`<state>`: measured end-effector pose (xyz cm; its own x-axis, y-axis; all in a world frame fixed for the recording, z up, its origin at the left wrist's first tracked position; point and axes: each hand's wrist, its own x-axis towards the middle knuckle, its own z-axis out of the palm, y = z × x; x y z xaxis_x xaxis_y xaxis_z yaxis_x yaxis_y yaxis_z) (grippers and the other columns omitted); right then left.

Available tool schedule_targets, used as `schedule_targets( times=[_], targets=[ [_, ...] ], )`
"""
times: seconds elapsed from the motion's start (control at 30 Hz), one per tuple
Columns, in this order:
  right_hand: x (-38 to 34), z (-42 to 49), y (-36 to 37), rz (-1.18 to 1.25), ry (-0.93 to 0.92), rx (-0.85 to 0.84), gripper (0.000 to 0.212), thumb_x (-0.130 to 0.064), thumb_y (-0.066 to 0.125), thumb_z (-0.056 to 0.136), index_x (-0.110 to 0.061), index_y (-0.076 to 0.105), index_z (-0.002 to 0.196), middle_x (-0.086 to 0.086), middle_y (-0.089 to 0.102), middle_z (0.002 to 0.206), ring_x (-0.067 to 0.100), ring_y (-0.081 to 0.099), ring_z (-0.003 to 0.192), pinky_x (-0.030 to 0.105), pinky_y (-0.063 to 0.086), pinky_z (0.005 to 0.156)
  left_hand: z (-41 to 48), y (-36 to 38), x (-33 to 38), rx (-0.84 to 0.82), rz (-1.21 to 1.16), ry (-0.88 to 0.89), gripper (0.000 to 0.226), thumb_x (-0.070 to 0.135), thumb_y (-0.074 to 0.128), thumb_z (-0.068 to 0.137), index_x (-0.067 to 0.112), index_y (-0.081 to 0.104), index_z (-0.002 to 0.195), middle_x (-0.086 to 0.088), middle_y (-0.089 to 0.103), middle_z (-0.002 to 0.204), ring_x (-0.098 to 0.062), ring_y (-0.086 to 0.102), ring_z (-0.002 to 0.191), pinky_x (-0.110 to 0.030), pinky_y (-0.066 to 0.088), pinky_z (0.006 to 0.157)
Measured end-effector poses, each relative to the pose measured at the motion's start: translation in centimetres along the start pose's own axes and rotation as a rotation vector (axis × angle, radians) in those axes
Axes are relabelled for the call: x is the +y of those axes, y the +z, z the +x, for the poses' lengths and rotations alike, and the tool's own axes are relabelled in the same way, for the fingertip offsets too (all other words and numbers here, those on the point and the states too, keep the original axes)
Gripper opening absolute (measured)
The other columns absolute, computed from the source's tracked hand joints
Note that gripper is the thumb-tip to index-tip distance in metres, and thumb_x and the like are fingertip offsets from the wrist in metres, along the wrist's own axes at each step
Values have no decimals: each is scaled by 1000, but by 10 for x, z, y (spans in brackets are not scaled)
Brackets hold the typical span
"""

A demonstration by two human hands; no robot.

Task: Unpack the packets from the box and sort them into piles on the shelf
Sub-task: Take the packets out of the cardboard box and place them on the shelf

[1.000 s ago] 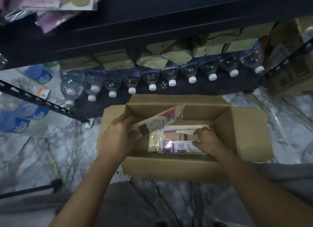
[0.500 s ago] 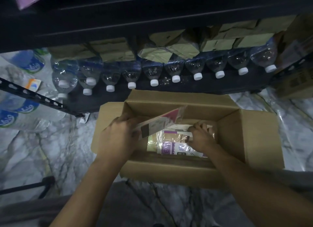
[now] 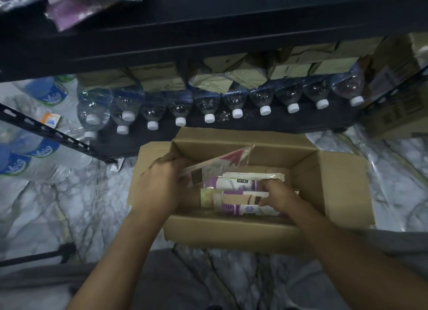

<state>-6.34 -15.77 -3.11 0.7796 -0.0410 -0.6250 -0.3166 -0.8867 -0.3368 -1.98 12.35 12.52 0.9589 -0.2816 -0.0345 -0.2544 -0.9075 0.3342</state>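
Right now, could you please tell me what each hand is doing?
Left hand: holds a tilted stack of packets over the box.
Right hand: grips a packet inside the box.

a storeroom or shop stockroom: a dark metal shelf with a slotted brace, shrink-wrapped water bottles lying in a row beneath it, brown paper packs behind them, printed cartons far right, loose packets up on the shelf, an open cardboard box on the marble-patterned floor.
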Motion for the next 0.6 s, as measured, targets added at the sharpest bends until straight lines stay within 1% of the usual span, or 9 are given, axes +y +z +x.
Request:
schedule_targets(
  times=[0.07,0.13,0.2,0.23,0.27,0.33,0.4,0.47,0.6],
  targets=[
    [-3,-8,-5,73,-13,19,52,-23,78,75,-19,60,123,5,57,130,26,52,118,34,43,98,-2,-8,-1,10,3,2,17,17,71,77,27,69,91,9,52,88,-28,58,79,-28,30,55],
    [-6,-17,-15,102,-50,51,54,-21,77,77,-16,59,127,6,56,130,23,52,119,31,43,97,-5,-17,-3,11,-4,7,23,18,69,77,32,71,96,13,50,88,-25,59,80,-30,38,54],
    [-8,-25,-28,77,-109,104,40,-22,76,77,-17,67,116,7,64,116,23,58,109,29,46,88,-8,-28,-4,13,-40,-5,28,19,68,78,34,71,101,10,56,91,-23,60,83,-36,49,60],
    [-9,-29,-34,78,-123,134,33,-22,76,76,-18,70,109,6,68,108,22,61,102,29,47,84,-9,-33,-5,24,-70,-17,29,20,69,78,35,71,102,9,58,92,-23,61,83,-39,52,63],
    [-11,-34,-39,93,-122,157,29,-22,75,76,-20,72,104,5,70,104,22,63,98,30,48,82,-11,-37,-5,42,-102,-28,29,20,69,78,35,71,102,9,59,93,-23,61,83,-41,53,64],
    [-12,-40,-45,93,-112,180,26,-23,73,76,-22,72,102,5,71,101,23,64,97,32,49,81,-14,-42,-7,76,-139,-49,28,20,71,77,34,71,101,9,60,94,-24,62,84,-43,54,67],
    [-10,-41,-42,20,-97,180,27,-25,72,77,-23,71,104,5,70,104,23,64,98,32,50,80,-18,-44,-7,77,-158,-60,28,19,72,77,32,71,101,8,61,94,-24,63,86,-43,53,69],
    [-6,-37,-34,-54,-104,169,30,-26,70,80,-22,69,109,4,65,111,22,61,101,31,49,84,-24,-44,-9,72,-154,-66,28,19,72,76,32,71,101,8,61,94,-23,63,84,-42,53,68],
    [5,-31,-21,-164,-93,181,35,-30,64,86,-22,62,120,1,48,124,20,50,113,33,45,94,-30,-39,-15,47,-125,-72,24,17,73,76,28,72,97,6,61,92,-23,63,81,-42,53,66]
  ],
)
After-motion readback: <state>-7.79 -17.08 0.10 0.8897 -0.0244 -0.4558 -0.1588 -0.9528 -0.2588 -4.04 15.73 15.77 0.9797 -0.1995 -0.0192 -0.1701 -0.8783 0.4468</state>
